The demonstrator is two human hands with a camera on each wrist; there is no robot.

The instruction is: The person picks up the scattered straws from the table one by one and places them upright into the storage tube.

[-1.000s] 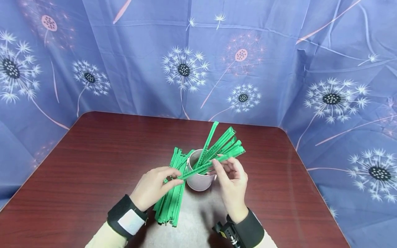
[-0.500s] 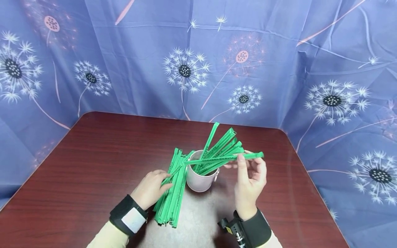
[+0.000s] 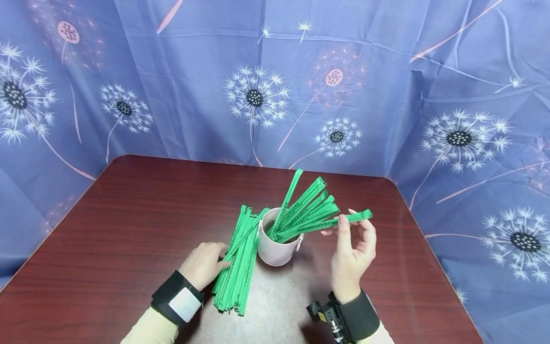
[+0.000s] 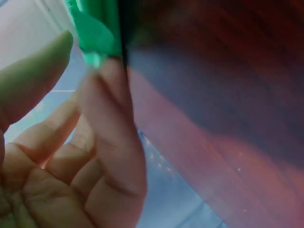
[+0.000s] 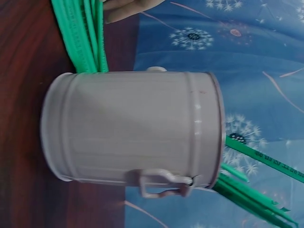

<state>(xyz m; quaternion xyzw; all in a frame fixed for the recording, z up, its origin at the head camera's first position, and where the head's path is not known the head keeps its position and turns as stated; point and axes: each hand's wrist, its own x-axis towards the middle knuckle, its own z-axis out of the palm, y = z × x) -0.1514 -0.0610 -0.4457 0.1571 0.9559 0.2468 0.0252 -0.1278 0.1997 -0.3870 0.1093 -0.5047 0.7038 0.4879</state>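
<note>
My right hand (image 3: 353, 253) pinches the upper end of a long, thin green-wrapped straw (image 3: 318, 225), printed with dark lettering. This straw slants leftward, its lower end inside a small pale bucket (image 3: 275, 254) that holds several more straws (image 3: 307, 193). Left of the bucket lies a pile of the same green straws (image 3: 236, 282) on the table. At the pile's left side, my left hand (image 3: 202, 265) has its fingers near the top straws; in the left wrist view one finger touches a green wrapper end (image 4: 97, 42), while the thumb (image 4: 35, 80) stands apart from it.
A dark red wood-grain table (image 3: 163, 205) carries everything, with a pale sheen (image 3: 275, 306) toward its front. Blue dandelion-print cloth (image 3: 193, 95) hangs along its back and sides. A small handle (image 5: 164, 183) sticks out from the bucket's side.
My right hand has moved right with its straw, whose lower end has swung from above the rim into the bucket. My left hand has let go of that straw and drawn back to the pile.
</note>
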